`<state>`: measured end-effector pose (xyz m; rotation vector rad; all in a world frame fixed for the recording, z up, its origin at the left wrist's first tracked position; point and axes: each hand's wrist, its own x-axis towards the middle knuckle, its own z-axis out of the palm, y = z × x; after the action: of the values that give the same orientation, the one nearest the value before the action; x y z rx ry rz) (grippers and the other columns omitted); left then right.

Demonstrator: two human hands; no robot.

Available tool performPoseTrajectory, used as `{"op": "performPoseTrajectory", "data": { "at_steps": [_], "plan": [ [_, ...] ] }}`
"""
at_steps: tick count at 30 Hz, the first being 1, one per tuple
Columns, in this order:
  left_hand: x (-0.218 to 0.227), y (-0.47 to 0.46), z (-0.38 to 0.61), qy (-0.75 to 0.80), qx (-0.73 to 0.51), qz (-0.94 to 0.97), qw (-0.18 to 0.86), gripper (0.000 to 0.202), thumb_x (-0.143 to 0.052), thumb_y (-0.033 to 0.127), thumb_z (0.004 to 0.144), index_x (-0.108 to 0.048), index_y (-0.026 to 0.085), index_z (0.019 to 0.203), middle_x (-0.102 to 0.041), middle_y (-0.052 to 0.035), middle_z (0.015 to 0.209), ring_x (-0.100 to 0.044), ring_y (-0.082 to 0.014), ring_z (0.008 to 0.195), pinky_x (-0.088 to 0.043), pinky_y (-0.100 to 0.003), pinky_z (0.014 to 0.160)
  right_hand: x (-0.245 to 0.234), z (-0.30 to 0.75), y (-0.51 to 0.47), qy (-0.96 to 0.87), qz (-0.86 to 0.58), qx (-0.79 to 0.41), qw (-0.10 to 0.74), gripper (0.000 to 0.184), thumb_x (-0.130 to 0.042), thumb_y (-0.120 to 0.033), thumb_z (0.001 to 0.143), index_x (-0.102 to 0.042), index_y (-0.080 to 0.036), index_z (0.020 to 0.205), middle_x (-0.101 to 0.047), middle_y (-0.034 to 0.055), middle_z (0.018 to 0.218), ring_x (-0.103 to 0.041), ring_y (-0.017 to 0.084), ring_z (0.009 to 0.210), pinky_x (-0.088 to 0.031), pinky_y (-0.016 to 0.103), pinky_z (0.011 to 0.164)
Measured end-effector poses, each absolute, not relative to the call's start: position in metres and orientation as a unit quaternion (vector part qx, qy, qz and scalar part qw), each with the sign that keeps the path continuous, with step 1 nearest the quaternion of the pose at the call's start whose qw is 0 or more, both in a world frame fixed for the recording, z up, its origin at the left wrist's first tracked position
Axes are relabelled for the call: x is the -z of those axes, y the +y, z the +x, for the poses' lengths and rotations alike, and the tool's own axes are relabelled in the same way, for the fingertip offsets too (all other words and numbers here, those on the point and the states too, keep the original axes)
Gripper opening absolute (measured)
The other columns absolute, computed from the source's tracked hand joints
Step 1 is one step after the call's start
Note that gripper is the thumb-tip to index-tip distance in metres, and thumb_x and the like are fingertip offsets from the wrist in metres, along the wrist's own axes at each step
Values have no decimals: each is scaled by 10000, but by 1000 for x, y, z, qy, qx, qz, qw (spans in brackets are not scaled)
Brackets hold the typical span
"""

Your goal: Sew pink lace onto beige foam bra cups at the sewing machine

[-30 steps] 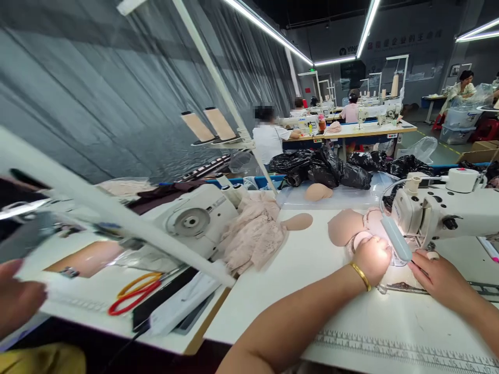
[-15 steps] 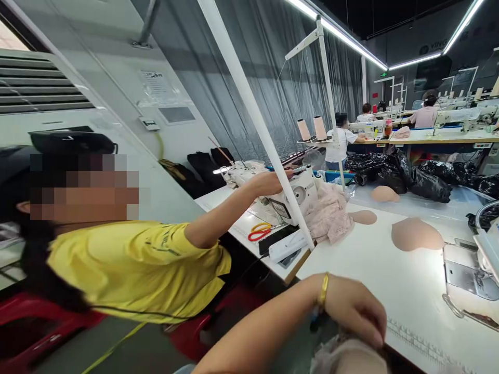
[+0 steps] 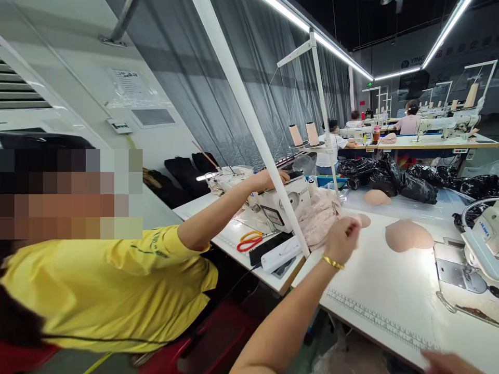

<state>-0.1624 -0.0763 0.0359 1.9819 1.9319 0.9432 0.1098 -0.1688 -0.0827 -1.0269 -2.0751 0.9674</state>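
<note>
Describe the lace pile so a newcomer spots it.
Find the big slanting white pole. Right of its lower part, beside a white sewing machine, lies the pale-pink lace pile. It's crumpled; the beige pads farther right look smooth.

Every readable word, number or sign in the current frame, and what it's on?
"YING": back wall
"JUKI": right-edge sewing machine
Too small, dim or blurred: characters beside "YING", paper notice, yellow sleeve, table ruler, green sign, other machines' lettering.
</note>
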Motion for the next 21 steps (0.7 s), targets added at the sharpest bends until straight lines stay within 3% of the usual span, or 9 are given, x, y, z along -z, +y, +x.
{"op": "performPoseTrajectory", "data": {
  "at_steps": [2,4,8,9,10,13,15,18,21],
  "plan": [
    [-29,-103,-129,586,-346,717,152,121,-574,224,972,-687,192,997,-729,-22,923,-676,-127,815,-549,-213,771,77,111,-168,-751,-420,-371,350,611,-632,-499,940,-431,-466,1516,-734,67,1255,-731,354,1108,-676,392,626],
    [-23,-127,-102,401,-399,784,255,203,-597,336,980,-712,176,1030,-730,-50,882,-671,-144,780,-556,-238,769,65,108,-170,-723,-423,-384,387,572,-557,-467,992,-410,-350,1532,-686,123,1342,-703,324,1175,-669,375,762],
    [-20,-146,-84,270,-418,795,347,747,-717,705,812,-633,148,1303,-671,-178,1243,-600,-301,1158,-493,-424,1016,23,110,-183,-757,-345,-401,383,251,-470,-437,1036,-662,-293,1111,-752,60,1034,-728,242,916,-615,331,760],
    [-20,-145,-86,253,-370,789,419,876,-733,777,742,-601,155,1344,-646,-176,1288,-594,-307,1155,-496,-425,996,12,113,-187,-767,-326,-408,372,234,-486,-440,1029,-669,-295,1047,-743,34,953,-713,221,843,-600,324,755],
    [-18,-142,-88,235,-307,764,517,866,-694,820,745,-614,167,1309,-686,-129,1175,-629,-264,1024,-521,-373,897,3,119,-190,-766,-329,-414,366,227,-490,-437,1031,-668,-296,1026,-732,20,929,-699,208,824,-587,323,769],
    [-10,-128,-96,274,-111,671,680,619,-735,751,772,-671,141,855,-546,22,651,-474,-109,589,-373,-218,571,-7,146,-186,-707,-416,-395,414,281,-447,-469,1050,-639,-265,1032,-688,11,847,-666,189,764,-565,302,709],
    [-7,-119,-100,303,-125,630,704,567,-707,701,837,-644,141,776,-463,53,560,-373,-77,531,-288,-213,552,1,177,-176,-677,-506,-321,428,300,-414,-451,1066,-620,-240,1121,-695,18,838,-676,191,766,-565,306,702],
    [-15,-114,-99,310,-202,598,711,506,-659,638,913,-710,135,946,-606,5,644,-488,-113,631,-365,-235,655,25,239,-164,-705,-626,-39,330,345,-434,-401,1042,-603,-258,1307,-748,65,1087,-702,218,936,-571,351,783],
    [-28,-115,-89,310,-234,589,708,529,-721,559,901,-694,134,1216,-728,-57,868,-576,-152,805,-425,-274,807,49,299,-159,-698,-651,36,298,316,-496,-415,961,-731,-238,1077,-745,158,1158,-662,359,1035,-532,528,825]
  ]
}}
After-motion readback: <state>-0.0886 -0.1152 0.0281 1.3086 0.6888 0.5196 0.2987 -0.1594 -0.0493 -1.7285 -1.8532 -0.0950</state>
